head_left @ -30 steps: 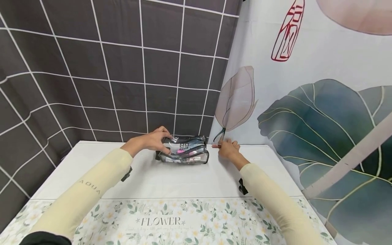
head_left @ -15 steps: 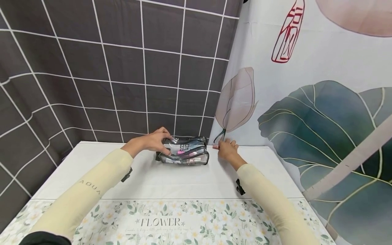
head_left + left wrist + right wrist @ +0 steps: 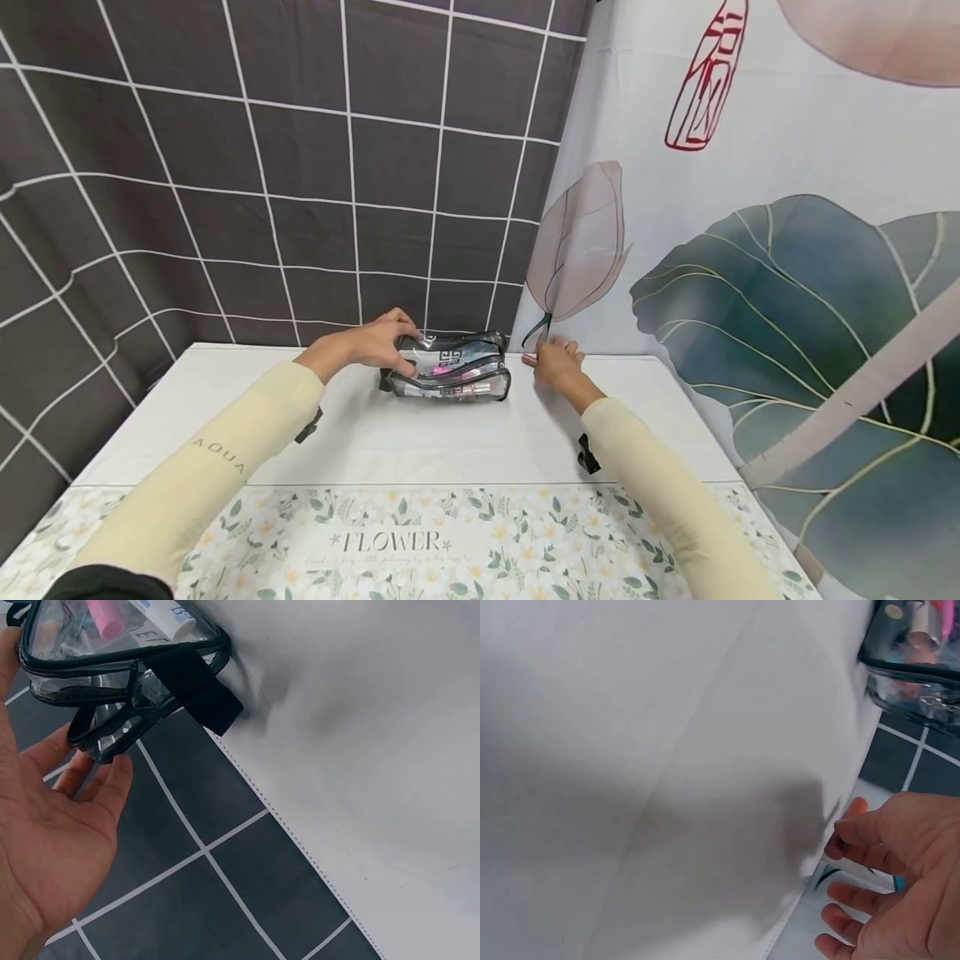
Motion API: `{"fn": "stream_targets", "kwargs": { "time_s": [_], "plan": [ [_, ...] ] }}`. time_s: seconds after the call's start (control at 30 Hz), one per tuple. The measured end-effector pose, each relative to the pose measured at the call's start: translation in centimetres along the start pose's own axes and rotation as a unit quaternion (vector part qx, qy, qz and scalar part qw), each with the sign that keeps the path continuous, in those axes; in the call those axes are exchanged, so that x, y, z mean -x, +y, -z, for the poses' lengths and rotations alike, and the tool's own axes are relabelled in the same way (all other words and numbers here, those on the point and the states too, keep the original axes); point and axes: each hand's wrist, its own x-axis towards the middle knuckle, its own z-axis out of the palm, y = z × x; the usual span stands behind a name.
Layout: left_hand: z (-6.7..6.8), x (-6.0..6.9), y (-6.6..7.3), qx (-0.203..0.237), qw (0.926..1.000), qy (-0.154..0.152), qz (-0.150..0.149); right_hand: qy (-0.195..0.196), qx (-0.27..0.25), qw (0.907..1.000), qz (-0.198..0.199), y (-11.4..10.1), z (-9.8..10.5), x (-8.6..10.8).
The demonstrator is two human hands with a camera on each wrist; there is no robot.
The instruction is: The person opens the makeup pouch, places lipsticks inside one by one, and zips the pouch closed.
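Note:
A clear cosmetic bag (image 3: 457, 371) with black trim lies near the back of the white table, with a pink item and pale tubes visible inside. At the bag's left end my left hand (image 3: 371, 344) grips it, thumb in front and fingers behind. In the left wrist view the hand (image 3: 60, 825) curls beside the bag's end, below a black strap (image 3: 196, 690). To the right of the bag, my right hand (image 3: 557, 364) pinches a small reddish tube (image 3: 529, 360) at the table's back edge. The right hand's fingers hide most of the tube.
The white tabletop (image 3: 420, 450) ends at a dark gridded curtain (image 3: 300, 208) behind and a white lotus-print cloth (image 3: 637, 317) on the right. Nearer the person, a floral mat (image 3: 390, 550) covers the table.
The right hand and forearm have shifted slightly left, and the reddish tube sits at a more tilted angle, with less of it showing. The left hand and the bag stay in place.

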Motion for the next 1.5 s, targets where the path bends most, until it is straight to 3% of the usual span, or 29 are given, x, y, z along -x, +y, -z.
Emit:
{"fn": "stream_targets", "kwargs": {
  "time_s": [0.2,0.4,0.57,0.7,0.9,1.1,1.3,1.5],
  "plan": [
    [-0.2,0.3,-0.1,-0.002,1.0,-0.003,0.007,0.016,-0.032,0.9989,0.031,-0.6,1.8,1.1],
    [-0.3,0.2,0.0,0.002,1.0,0.0,0.006,0.065,-0.059,0.9924,0.086,-1.7,4.5,2.0],
    [-0.3,0.2,-0.1,0.007,1.0,0.006,0.004,0.108,-0.077,0.9835,0.123,-3.5,6.6,3.0],
    [-0.5,0.3,-0.3,0.006,1.0,0.003,0.003,0.106,-0.076,0.9818,0.138,-5.6,7.4,4.0],
    [-0.4,0.2,-0.3,0.01,0.9999,0.006,-0.001,0.072,-0.052,0.9803,0.176,-9.0,7.8,5.2],
    [-0.8,0.1,-0.2,0.007,0.9999,0.009,0.0,0.039,-0.042,0.978,0.201,-11.5,6.5,6.0],
    [-1.0,0.3,0.0,0.015,0.9999,0.001,0.008,0.026,-0.078,0.9754,0.205,-11.4,5.8,6.4],
    [-0.3,0.3,0.0,-0.001,0.9999,0.01,-0.001,0.07,-0.125,0.9704,0.195,-9.2,6.3,6.0]
  ]
}}
